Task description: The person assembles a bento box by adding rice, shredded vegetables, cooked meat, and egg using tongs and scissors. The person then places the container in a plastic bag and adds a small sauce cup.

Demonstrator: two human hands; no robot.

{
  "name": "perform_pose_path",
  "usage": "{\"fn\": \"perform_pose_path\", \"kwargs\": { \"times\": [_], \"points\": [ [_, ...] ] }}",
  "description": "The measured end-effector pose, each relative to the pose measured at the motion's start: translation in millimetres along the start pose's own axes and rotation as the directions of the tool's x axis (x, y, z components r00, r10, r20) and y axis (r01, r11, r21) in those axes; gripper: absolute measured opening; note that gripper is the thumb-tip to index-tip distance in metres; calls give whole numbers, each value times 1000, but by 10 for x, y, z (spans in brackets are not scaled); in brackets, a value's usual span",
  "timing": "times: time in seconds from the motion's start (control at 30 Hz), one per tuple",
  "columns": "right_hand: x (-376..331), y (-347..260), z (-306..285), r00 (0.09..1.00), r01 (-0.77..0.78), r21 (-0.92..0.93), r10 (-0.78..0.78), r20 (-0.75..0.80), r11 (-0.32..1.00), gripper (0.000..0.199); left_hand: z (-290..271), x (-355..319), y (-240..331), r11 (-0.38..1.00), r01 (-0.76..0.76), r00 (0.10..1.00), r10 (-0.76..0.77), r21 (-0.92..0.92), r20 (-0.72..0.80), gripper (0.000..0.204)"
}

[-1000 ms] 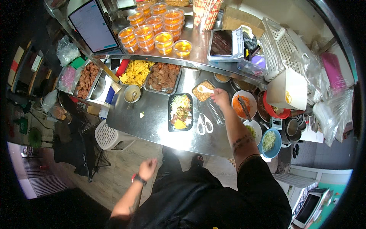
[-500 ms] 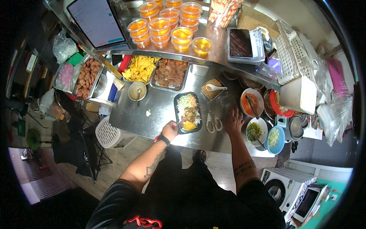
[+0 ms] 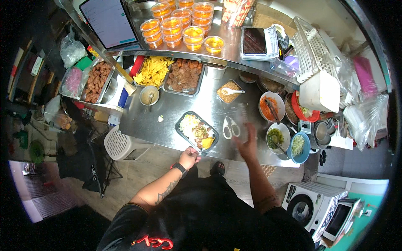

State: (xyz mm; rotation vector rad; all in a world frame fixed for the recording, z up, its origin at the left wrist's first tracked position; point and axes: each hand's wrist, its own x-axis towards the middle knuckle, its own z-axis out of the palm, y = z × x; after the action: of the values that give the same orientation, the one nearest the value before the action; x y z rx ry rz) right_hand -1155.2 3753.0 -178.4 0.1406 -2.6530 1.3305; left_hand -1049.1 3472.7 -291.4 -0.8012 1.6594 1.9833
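The left hand [image 3: 189,157] has come up to grip the near edge of the black rectangular meal tray [image 3: 197,132]. Just right of it, the right hand [image 3: 247,140], blurred, seems open after dropping back from the bowls.

black meal tray [image 3: 183,133], white-handled scissors [image 3: 230,127], blue bowl [image 3: 302,153], steel-grey counter [image 3: 180,104]

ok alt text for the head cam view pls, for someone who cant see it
Seen from above, a person at a steel counter holds the near corner of a black meal tray with the left hand, while the right hand, motion-blurred, is beside white scissors. Trays of fried food, bowls of toppings and lidded orange sauce cups sit beyond.
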Motion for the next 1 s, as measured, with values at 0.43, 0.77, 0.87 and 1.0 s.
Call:
{"fn": "perform_pose_path", "kwargs": {
  "times": [0.43, 0.77, 0.87, 1.0],
  "points": [
    [-137, -378, 1147, 916, 327, -279, -231, 327, 903, 90, -919, 398, 554, 982, -167, 973, 149, -87, -177, 38],
    [-315, -772, 1218, 920, 193, -448, -2, 392, 873, 91, -1036, 805, 1046, 949, -234, 971, 215, 210, 106, 48],
    [-337, -780, 1266, 927, 167, -457, 19, 375, 873, 92, -1062, 816, 998, 942, -251, 968, 236, 224, 90, 48],
    [-346, -739, 1379, 938, 142, -504, 48, 344, 852, 96, -1096, 873, 1031, 893, -306, 952, 284, 329, 114, 42]
  ]
}}
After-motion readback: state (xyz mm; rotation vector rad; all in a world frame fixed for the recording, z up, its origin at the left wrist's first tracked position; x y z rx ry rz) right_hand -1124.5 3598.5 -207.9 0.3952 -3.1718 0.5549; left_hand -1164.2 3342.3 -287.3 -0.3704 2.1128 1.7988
